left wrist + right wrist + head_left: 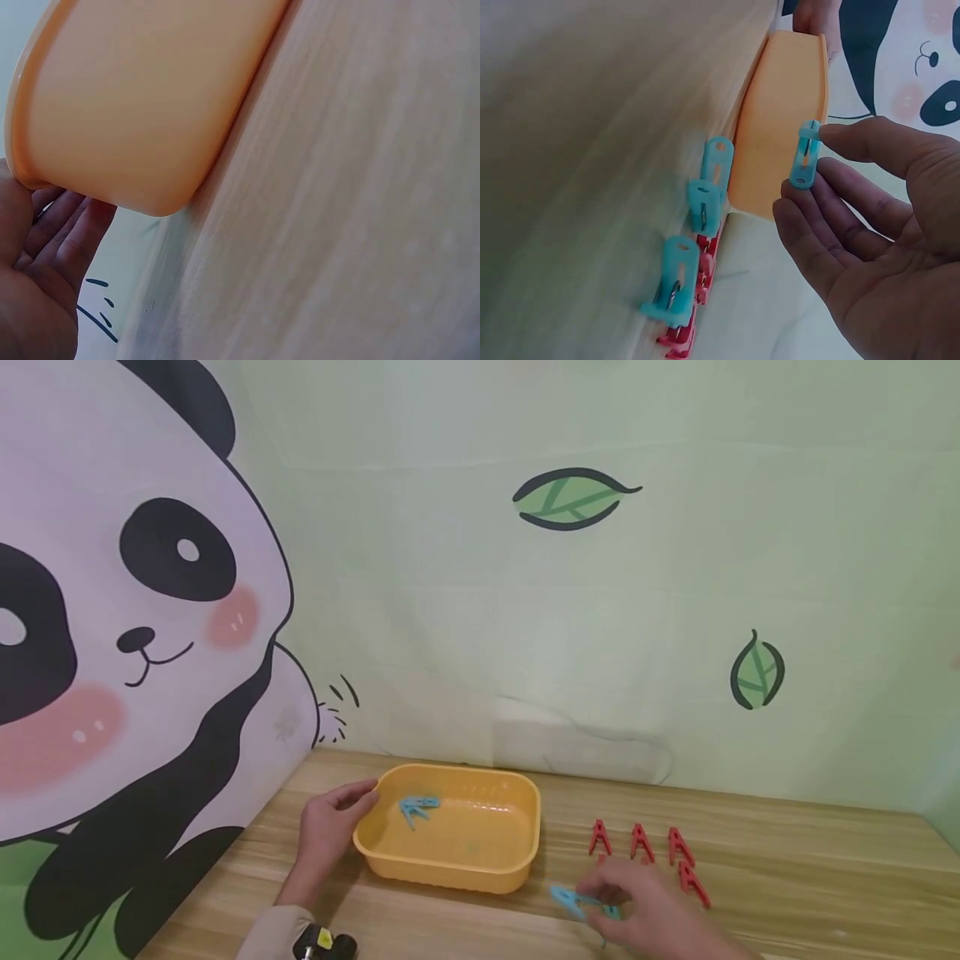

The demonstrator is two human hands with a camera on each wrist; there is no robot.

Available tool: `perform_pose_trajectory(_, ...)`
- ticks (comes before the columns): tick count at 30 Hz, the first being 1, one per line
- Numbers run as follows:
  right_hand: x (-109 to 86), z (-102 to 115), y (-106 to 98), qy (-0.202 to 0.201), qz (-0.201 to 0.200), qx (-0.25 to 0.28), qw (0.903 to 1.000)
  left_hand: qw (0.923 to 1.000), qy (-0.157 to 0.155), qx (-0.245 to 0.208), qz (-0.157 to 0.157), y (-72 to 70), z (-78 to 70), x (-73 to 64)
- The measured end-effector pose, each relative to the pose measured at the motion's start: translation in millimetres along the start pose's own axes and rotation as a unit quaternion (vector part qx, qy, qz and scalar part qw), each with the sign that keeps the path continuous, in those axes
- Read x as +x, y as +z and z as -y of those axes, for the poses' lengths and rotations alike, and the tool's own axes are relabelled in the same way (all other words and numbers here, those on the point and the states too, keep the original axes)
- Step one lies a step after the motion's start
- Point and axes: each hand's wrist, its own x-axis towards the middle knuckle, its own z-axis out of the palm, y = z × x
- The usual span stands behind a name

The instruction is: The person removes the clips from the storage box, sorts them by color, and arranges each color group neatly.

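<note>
My left hand (327, 827) holds the left rim of a yellow plastic basin (450, 871). In the left wrist view, its fingers lie against the basin's outer wall. To the right of the basin, my right hand (637, 902) pinches a blue clothespin (805, 156) between thumb and fingertips, above the table. Blue clothespins (417, 806) lie overlapping inside the basin near its left end; their exact number is unclear. More blue clothespins (679, 281) rest on the table beside the right hand, mostly hidden by it in the head view.
Several red clothespins (681, 846) lie in rows on the wooden table (810, 877), some partly covered by the right hand. Behind the table hangs a pale green wall covering (420, 610) with a panda and leaves printed on it.
</note>
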Motion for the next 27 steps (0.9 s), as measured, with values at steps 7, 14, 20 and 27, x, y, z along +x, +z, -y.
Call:
perform_pose_trajectory(7, -16.9, -9.8, -4.6, 0.053, 0.042, 0.019, 0.9975, 1.0000, 0.007, 0.004, 0.001, 1.1, -1.9, -0.2)
perform_pose_trajectory(14, -24.0, -66.5, -6.9, 0.031, 0.083, 0.046, 0.9950, 1.0000, 0.004, 0.002, 0.001, 1.0, -2.1, 0.3)
perform_pose_trajectory(20, -23.7, -133.0, 2.2, -0.029, 0.104, 0.055, 0.9926, 1.0000, 0.005, 0.002, 0.000, 0.1, -1.9, 0.1)
perform_pose_trajectory(27, -25.6, -138.3, 7.2, 0.000, 0.108, 0.042, 0.9933, 1.0000, 0.004, 0.005, 0.003, -0.8, -2.2, -0.5)
